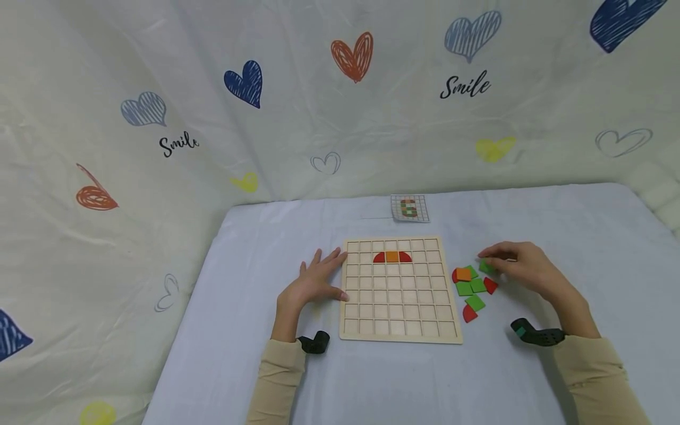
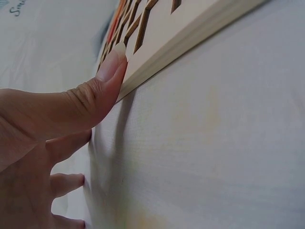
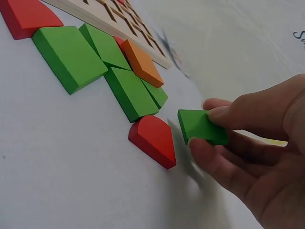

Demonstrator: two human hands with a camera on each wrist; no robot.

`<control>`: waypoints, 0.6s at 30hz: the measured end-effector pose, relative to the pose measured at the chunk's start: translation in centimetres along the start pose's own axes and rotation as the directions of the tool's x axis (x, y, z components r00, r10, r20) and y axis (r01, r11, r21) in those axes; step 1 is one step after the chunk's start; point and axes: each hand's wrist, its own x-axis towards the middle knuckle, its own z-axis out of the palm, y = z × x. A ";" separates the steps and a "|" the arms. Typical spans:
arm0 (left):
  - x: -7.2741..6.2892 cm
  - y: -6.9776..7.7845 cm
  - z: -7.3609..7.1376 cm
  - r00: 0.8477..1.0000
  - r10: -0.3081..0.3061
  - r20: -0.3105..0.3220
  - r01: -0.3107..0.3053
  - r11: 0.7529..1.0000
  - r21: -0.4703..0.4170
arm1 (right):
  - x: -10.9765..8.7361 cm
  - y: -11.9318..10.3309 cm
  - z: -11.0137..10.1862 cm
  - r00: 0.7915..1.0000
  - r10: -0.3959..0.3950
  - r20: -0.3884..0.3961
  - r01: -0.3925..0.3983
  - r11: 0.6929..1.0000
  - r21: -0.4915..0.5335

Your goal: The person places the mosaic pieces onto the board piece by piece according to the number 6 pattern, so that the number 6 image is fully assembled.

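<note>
Green square tile (image 3: 200, 128), pinched between the thumb and fingers of the right hand (image 1: 523, 265), is at the outer side of the loose pieces. The left hand (image 1: 312, 281) lies with its fingers spread; its thumb rests on the rim of the wooden grid board (image 1: 401, 339), and a fingertip touches the same side farther from the person.

The board lies between the two hands, divided into square cells. In its second row from the far side, a red rounded piece (image 1: 379, 257), an orange square (image 1: 392, 257) and another red rounded piece (image 1: 405, 257) sit next to each other; the other cells show pale wood.

Between the board and the right hand lie more green, red and orange pieces (image 1: 464, 288), some touching, an orange one resting over its neighbours.

The board's raised outer edge faces the left thumb. Beyond both hands, a pattern card (image 1: 418, 216) lies near the table's far edge. The white-covered table (image 1: 393, 381) extends outward past each hand and between the forearms on the near side.
</note>
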 end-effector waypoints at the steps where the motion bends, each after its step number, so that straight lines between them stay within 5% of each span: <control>1: 0.0 0.0 0.0 1.000 -0.001 0.000 0.001 1.000 0.000 | 0.0 0.0 0.0 1.000 0.001 -0.005 -0.001 1.000 0.003; 18: 0.1 -0.1 0.1 1.000 -0.003 0.000 0.003 1.000 0.023 | -0.1 -0.2 0.2 0.999 0.009 -0.046 -0.003 0.991 0.135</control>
